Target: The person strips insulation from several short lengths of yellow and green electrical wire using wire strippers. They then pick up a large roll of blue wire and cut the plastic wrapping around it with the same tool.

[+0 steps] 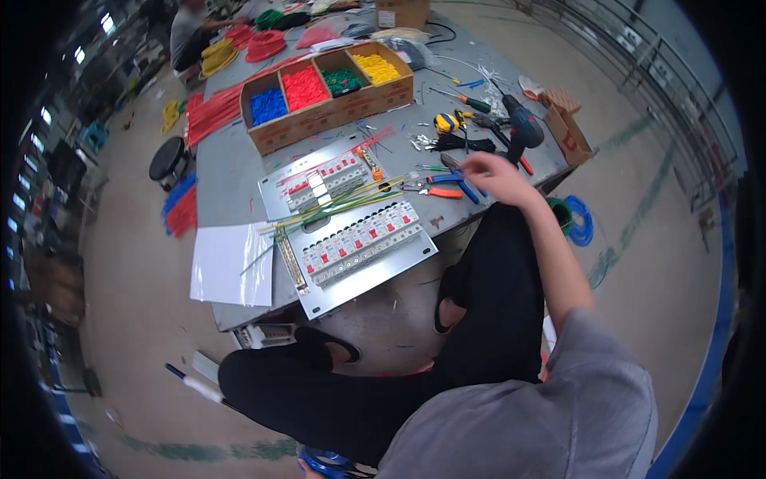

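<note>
My right hand (501,180) is over the tools on the right of the table, blurred, with its fingers curled together. A dark tool tip (449,162) pokes out at the fingertips; what they hold is otherwise hidden. Just under the hand lie blue-handled pliers (469,190) and orange-handled cutters (444,191). Only a sliver of my left hand (306,469) shows at the lower edge, against a shiny blue object (329,461); its fingers are hidden. In front of me is a metal mounting plate (375,279) with two rows of circuit breakers (359,243). Green-yellow wires (343,209) lie across it.
A divided cardboard box (335,124) holds blue, red, green and yellow small parts. A power drill (523,128), tape measure (447,123) and screwdriver (475,104) are on the right. White sheets (231,263) lie at the left edge, near a black stool (168,158). Another person (190,36) is far left.
</note>
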The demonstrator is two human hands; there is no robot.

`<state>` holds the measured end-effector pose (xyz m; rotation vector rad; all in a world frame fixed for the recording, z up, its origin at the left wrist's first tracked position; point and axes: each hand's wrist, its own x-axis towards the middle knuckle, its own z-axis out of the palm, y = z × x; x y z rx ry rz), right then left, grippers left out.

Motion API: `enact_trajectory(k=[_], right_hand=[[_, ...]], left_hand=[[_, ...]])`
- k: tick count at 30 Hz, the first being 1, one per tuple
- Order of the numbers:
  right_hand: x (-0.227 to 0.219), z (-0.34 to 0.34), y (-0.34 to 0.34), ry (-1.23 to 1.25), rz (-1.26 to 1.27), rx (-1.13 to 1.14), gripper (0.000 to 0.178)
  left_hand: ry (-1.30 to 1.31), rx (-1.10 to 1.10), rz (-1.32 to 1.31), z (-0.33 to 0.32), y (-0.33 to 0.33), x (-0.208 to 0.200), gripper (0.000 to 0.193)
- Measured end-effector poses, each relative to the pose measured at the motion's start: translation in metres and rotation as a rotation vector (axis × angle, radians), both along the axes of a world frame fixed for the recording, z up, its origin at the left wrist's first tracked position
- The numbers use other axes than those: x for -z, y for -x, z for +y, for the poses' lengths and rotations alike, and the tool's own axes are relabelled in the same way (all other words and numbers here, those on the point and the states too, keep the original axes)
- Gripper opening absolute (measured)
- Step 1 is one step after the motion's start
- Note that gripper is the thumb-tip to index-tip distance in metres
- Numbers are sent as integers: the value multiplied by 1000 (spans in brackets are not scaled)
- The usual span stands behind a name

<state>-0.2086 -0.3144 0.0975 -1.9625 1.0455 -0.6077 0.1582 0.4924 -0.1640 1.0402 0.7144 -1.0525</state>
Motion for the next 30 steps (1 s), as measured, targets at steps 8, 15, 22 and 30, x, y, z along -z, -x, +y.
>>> enact_trajectory(k=[8,15,22,30], right_hand=[[61,-53,-79,406,1070,-183,63],[50,-47,-74,307,788,-90,49],[8,43,-25,-1024,-547,-222,69],[11,227,35,-1378,-860,-281,77]], left_hand=[[-637,274,-561,-83,-2,-149,61],[-922,7,-1163,-94,21,-321,56],[-442,87,-1526,-115,56,-406,66],[-22,37,-1137,-237,93,-347,68]])
